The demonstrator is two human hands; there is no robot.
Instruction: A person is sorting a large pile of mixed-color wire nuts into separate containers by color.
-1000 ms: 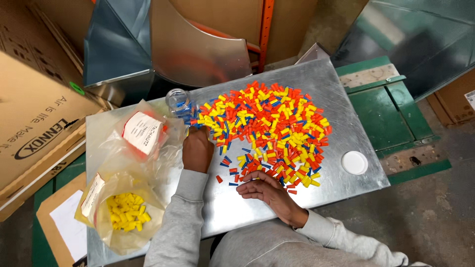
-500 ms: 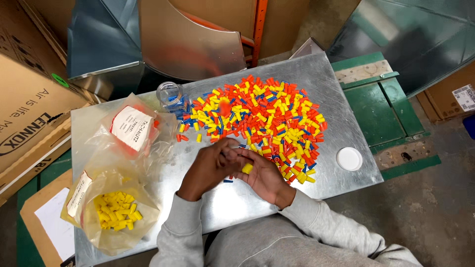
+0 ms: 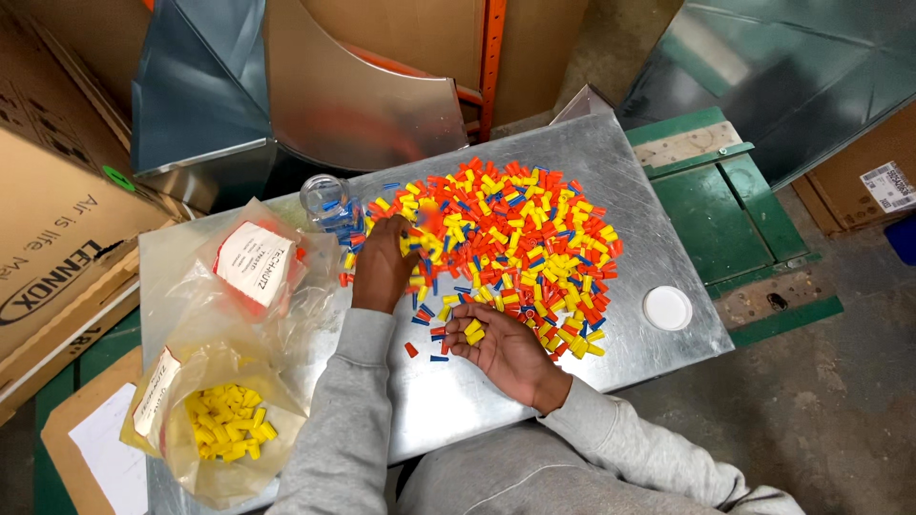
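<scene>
Hundreds of small cone-shaped plastic caps in orange, yellow and blue lie heaped toward the far edge of the flat galvanised sheet-metal tabletop, smooth and dull-shiny. The left hand rests knuckles up at the heap's left margin, fingers curled into the caps; what they pinch I cannot tell. The right hand lies palm up near the table's near edge, cupped loosely round a few yellow caps. Risk, as a judgement: the cupped palm is shallow, so a tilt would spill the caps onto slick metal, where they could skitter off the near edge (strays already dot the bare sheet). A soft clear plastic bag holding yellow caps slumps at the near-left corner, mouth open; a nudge from the grey sleeve could tip it. A white round lid sits near the right edge.
</scene>
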